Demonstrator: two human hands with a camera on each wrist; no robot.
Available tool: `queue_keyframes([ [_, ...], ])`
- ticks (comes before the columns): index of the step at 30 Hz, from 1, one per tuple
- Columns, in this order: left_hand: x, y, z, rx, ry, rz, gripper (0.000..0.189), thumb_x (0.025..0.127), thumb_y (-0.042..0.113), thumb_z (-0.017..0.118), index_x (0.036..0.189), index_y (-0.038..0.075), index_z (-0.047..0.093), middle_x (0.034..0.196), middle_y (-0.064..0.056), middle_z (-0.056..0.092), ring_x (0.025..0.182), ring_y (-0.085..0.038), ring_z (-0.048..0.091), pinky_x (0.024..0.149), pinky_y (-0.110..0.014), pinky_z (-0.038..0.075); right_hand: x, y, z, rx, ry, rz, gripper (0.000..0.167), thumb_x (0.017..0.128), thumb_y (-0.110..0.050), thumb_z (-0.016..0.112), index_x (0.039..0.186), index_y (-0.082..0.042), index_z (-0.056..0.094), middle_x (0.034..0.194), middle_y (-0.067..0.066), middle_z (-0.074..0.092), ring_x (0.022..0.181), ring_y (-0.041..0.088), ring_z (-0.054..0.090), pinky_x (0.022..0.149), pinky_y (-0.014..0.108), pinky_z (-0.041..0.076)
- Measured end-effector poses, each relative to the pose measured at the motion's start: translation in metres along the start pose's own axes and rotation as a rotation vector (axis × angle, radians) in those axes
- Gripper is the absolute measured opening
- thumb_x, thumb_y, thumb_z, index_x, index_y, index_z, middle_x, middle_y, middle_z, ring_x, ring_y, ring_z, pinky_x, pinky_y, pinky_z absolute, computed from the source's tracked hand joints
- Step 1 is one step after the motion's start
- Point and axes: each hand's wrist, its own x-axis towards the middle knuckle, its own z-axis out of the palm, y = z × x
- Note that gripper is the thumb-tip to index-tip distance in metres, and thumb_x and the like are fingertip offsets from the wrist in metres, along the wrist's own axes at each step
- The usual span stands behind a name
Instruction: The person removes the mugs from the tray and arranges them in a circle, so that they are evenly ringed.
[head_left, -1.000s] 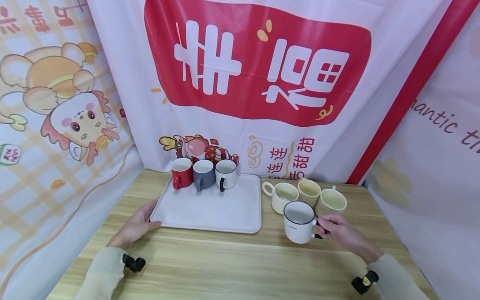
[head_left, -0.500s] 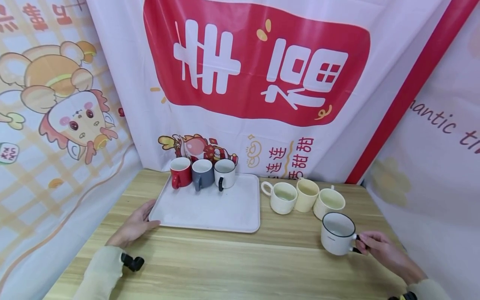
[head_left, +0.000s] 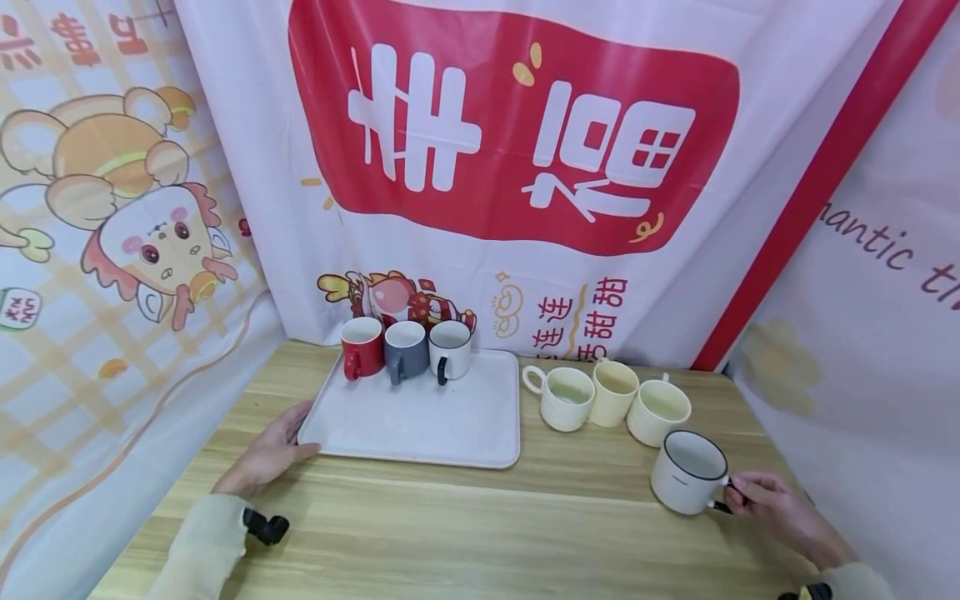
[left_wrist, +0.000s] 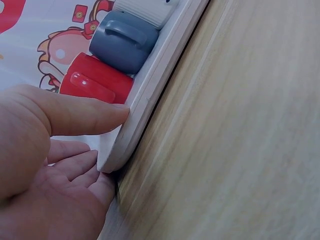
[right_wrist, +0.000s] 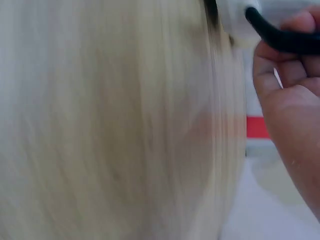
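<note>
My right hand (head_left: 783, 510) grips the black handle of a white mug (head_left: 686, 475) with a dark rim, at the right of the table. The mug tilts slightly in the head view. In the right wrist view, fingers (right_wrist: 292, 70) curl at the black handle (right_wrist: 285, 41). My left hand (head_left: 270, 450) holds the near left corner of a white tray (head_left: 420, 421), thumb on its rim and the other fingers at the corner's outer side. On the tray's back left stand a red mug (head_left: 363, 346), a grey-blue mug (head_left: 407, 352) and a white mug (head_left: 451, 350) with a black handle.
Right of the tray stand a cream mug (head_left: 566, 400) with a ring handle, a pale yellow mug (head_left: 613, 396) and a pale green-yellow mug (head_left: 657, 414). Printed cloth (head_left: 510, 150) hangs behind the wooden table (head_left: 465, 533) and at both sides.
My right hand has carried the white mug to the right and nearer to me, away from the front of the pale mugs. My left hand and the tray have stayed put.
</note>
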Motion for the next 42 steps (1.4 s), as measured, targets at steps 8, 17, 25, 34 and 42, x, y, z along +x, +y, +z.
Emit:
queue_keyframes([
  [8,-0.001,0.002,-0.003,0.017,-0.002,0.006,0.090,0.099,0.001,0.066,0.166,-0.008,0.005,0.174,-0.033,0.006,0.161,-0.055,0.007,0.132,-0.069,0.015,-0.004,-0.001,-0.005,-0.219,0.246,0.054,0.042,0.112,0.006,0.028,0.103,0.009,0.069,0.095,-0.003,0.075,0.091,0.007,0.069,0.081,0.018,0.059],
  [17,0.001,0.000,-0.001,0.000,0.003,-0.007,0.091,0.099,0.000,0.066,0.166,-0.008,0.004,0.174,-0.033,0.005,0.161,-0.054,0.006,0.132,-0.068,0.014,0.007,-0.003,-0.001,-0.661,0.579,0.268,0.039,0.114,-0.010,0.043,0.095,0.019,0.060,0.082,-0.006,0.067,0.079,0.007,0.065,0.074,0.017,0.056],
  [25,-0.001,0.001,0.002,-0.005,0.000,-0.017,0.092,0.099,-0.001,0.065,0.166,-0.008,0.003,0.174,-0.033,0.005,0.161,-0.054,0.006,0.132,-0.068,0.014,0.007,0.003,-0.005,-0.775,0.606,0.248,0.035,0.113,-0.009,0.044,0.097,0.016,0.062,0.082,-0.007,0.068,0.080,0.003,0.064,0.074,0.013,0.054],
  [34,0.000,0.002,0.000,0.007,-0.007,-0.016,0.090,0.100,0.001,0.065,0.166,-0.007,0.003,0.174,-0.033,0.004,0.161,-0.054,0.006,0.132,-0.068,0.014,0.010,0.006,-0.006,-0.856,0.678,0.305,0.035,0.113,-0.014,0.046,0.099,0.011,0.067,0.083,-0.008,0.070,0.082,-0.002,0.063,0.075,0.010,0.051],
  [42,0.001,0.002,0.000,0.013,-0.005,-0.021,0.091,0.100,0.001,0.065,0.166,-0.007,0.004,0.174,-0.032,0.004,0.161,-0.054,0.006,0.132,-0.068,0.014,0.013,-0.015,-0.004,-1.137,0.681,0.391,0.039,0.111,-0.029,0.054,0.119,0.003,0.074,0.112,0.018,0.078,0.093,-0.021,0.050,0.076,0.007,0.045],
])
